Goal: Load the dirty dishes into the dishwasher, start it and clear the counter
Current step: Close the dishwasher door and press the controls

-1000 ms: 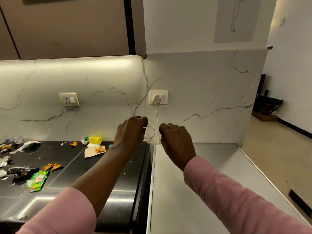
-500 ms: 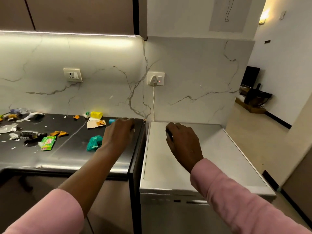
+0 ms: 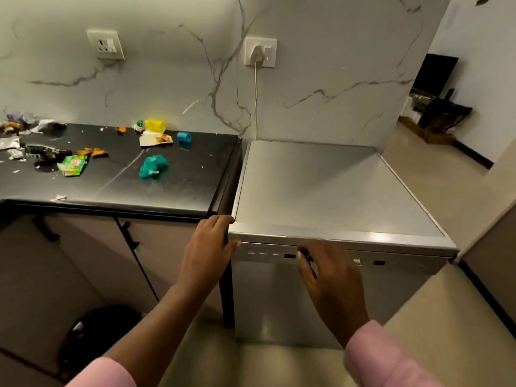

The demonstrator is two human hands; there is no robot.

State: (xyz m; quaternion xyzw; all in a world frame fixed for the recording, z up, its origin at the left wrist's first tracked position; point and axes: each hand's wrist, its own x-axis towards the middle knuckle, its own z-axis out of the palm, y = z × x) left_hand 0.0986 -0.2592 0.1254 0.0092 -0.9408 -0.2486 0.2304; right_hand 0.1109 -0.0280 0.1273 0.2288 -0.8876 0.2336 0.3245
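Dishwasher (image 3: 321,191), door shut, directly ahead of both hands. Counter (image 3: 173,188) beyond left hand (image 3: 208,247), littered. Left hand relaxed at front corner, holding nothing; right hand (image 3: 329,275) loosely curled at control strip, empty. Likely risk: fingers slipping off door edge, or pressing a button unintentionally.

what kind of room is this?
Most likely a home kitchen: a stainless dishwasher stands beside a dark counter strewn with wrappers, under a marble-look backsplash with wall sockets.
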